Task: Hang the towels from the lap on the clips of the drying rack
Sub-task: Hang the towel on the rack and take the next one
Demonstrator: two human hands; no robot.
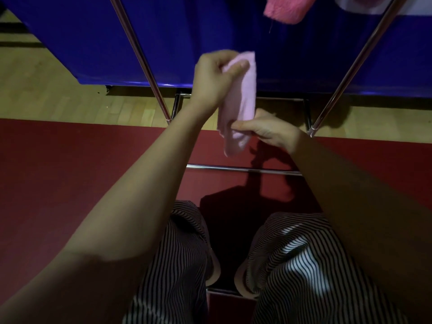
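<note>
A small light pink towel (243, 99) hangs lengthwise between my two hands, in front of the drying rack. My left hand (215, 78) grips its upper end with thumb and fingers curled round the cloth. Lower down, my right hand (264, 129) pinches its bottom part. The drying rack's slanted chrome legs (142, 59) rise on both sides of the towel. A darker pink towel (285, 10) hangs from the rack at the top edge; its clip is out of view. My lap in striped trousers (292, 258) holds no towel that I can see.
A blue curtain or panel (198, 31) stands behind the rack. The rack's low chrome crossbar (243, 169) runs just past my knees. The floor is red mat (70, 171) near me and light wood (46, 90) beyond.
</note>
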